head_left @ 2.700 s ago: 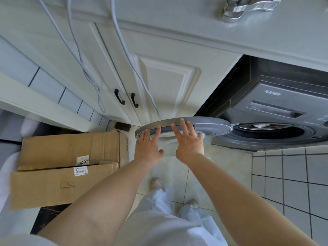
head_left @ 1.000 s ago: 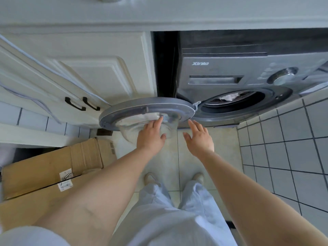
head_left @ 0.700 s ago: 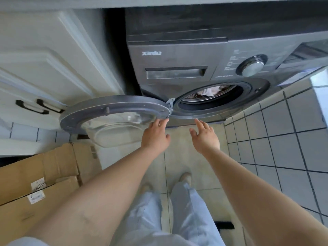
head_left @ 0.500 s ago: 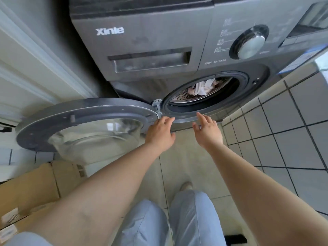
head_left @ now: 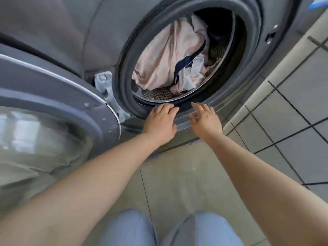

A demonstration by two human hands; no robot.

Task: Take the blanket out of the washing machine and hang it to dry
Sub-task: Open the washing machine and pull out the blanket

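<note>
Both hands, left [head_left: 160, 123] and right [head_left: 205, 120], hover released and empty at the drum's lower rim [head_left: 177, 99]. Blanket [head_left: 165, 57] lies bunched inside, straight ahead and above them, leaning left, so the left hand looks nearer.

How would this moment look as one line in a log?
door open | blanket in drum | left hand, right hand open at the opening's lower rim, holding nothing
</note>
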